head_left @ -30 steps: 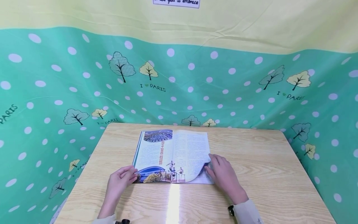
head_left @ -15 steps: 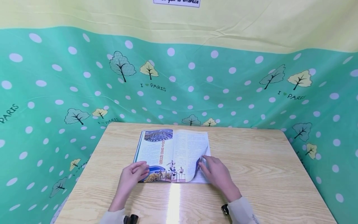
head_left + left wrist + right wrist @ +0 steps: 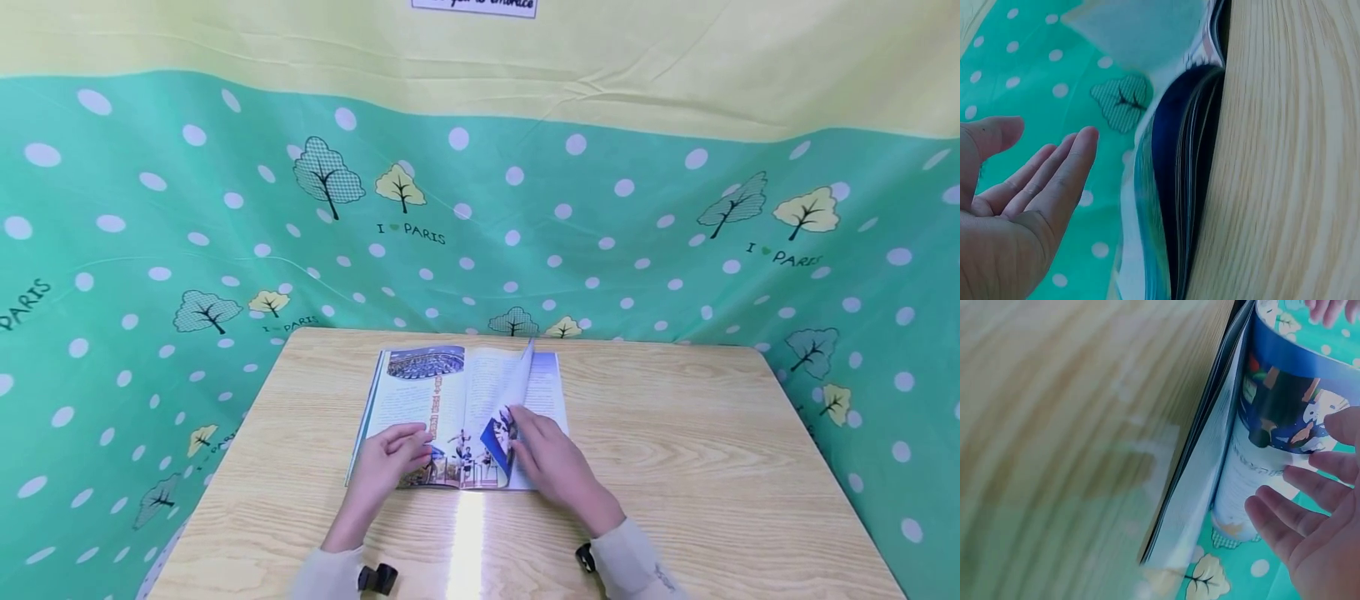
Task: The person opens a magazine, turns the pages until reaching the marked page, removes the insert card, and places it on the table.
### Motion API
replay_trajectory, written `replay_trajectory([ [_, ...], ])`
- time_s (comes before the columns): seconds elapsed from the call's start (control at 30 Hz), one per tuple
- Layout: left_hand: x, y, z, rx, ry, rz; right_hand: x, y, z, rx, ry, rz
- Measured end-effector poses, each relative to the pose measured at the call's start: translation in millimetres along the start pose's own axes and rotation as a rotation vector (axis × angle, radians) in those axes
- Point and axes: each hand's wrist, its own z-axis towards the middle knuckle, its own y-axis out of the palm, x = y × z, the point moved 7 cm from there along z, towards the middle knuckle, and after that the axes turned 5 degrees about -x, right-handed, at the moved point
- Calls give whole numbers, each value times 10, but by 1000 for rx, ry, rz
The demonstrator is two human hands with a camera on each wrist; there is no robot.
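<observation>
A magazine (image 3: pixel 408 400) lies spread on the wooden table. Its right-hand page (image 3: pixel 517 383) stands lifted and curls leftward, showing a blue picture on its underside. My right hand (image 3: pixel 555 458) is at the raised page; in the right wrist view, its loosely extended fingers (image 3: pixel 1272 519) lie against or close to the curled underside, without a visible pinch. My left hand (image 3: pixel 386 462) is over the lower left page and covers part of its picture. In the left wrist view, its fingers are fairly straight, the thumb stands apart, and nothing is between them.
The wooden table (image 3: pixel 697 433) extends to both sides of the magazine. A green and yellow patterned cloth (image 3: pixel 480 192) hangs behind and beside it. Dark devices are strapped at both wrists, below the light sleeves (image 3: pixel 633 558).
The right-hand page has risen from a curled corner to standing near the middle. My right hand has moved left with it. My left hand has moved right, from the magazine's left edge inward.
</observation>
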Motion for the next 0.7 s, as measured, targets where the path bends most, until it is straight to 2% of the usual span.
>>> replay_trajectory([
  [0.23, -36, 244, 42, -61, -8, -63, -131, 76, 67, -72, -34, -3],
  [0.37, -59, 347, 52, -76, -12, -77, -184, 131, 90, -105, -62, -16],
  [0.57, -97, 401, 72, -72, -11, -57, -257, 143, 103, -89, -120, -30],
  [0.7, -116, 395, 83, -63, -15, -54, -259, 142, 102, -100, -114, -36],
])
